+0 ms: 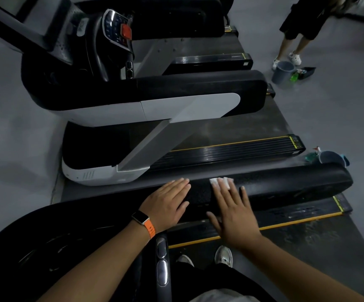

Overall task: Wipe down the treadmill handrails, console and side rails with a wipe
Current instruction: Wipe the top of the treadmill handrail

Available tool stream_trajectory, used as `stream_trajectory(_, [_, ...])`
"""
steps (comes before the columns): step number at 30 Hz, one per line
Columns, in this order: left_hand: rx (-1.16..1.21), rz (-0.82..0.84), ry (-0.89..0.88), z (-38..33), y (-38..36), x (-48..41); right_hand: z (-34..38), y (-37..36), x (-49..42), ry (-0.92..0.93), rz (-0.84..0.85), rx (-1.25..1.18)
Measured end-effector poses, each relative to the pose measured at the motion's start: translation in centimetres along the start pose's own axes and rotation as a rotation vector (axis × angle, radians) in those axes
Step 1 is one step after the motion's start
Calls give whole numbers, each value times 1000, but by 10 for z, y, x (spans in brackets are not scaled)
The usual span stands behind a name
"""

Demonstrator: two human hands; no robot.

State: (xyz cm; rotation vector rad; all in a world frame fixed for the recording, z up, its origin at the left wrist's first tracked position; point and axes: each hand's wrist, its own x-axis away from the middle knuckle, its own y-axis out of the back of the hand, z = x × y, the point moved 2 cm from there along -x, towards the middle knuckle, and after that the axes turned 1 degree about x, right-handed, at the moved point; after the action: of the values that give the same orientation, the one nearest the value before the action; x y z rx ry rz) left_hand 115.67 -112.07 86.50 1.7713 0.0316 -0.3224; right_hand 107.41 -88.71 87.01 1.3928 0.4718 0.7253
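The right hand (233, 212) lies flat with straight fingers, pressing a white wipe (221, 182) on the black handrail (285, 184). The left hand (168, 203) rests flat on the rail too, holding nothing.

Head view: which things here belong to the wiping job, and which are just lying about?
Job: wipe, pressed flat by the right hand; black handrail under it; left hand resting flat on that handrail; yellow-edged side rail below.
Lying about: grey bucket, green bottle and black tray on the floor by another person; second bucket past the handrail's end.
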Motion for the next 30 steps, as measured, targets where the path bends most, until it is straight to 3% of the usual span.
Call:
stream_trajectory(4, [-3, -6, 2, 1, 1, 0, -2, 6, -10, 150, -9, 0])
stream_trajectory(7, [1, 7, 2, 1, -1, 2, -36, 9, -11, 61, -38, -2])
stream_trajectory(10, [8, 21, 15, 1, -2, 1, -26, 12, -24, -32, -27, -18])
stream_trajectory(15, [17, 42, 36, 1, 0, 0, -26, 17, -29, 97, -12, -21])
stream_trajectory(18, [4, 44, 41, -1, -1, 0, -68, 14, -13, -15, -90, -16])
stream_trajectory(21, [3, 38, 33, -5, -4, -6, -53, 13, -11, -90, -112, -34])
stream_trajectory(26, [-11, 23, -40, -21, -8, -30, -21, 5, -6, 146, -74, -11])
stream_trajectory(30, [-1, 21, -65, -32, -15, -44, -54, 5, 9, -47, -91, 5])
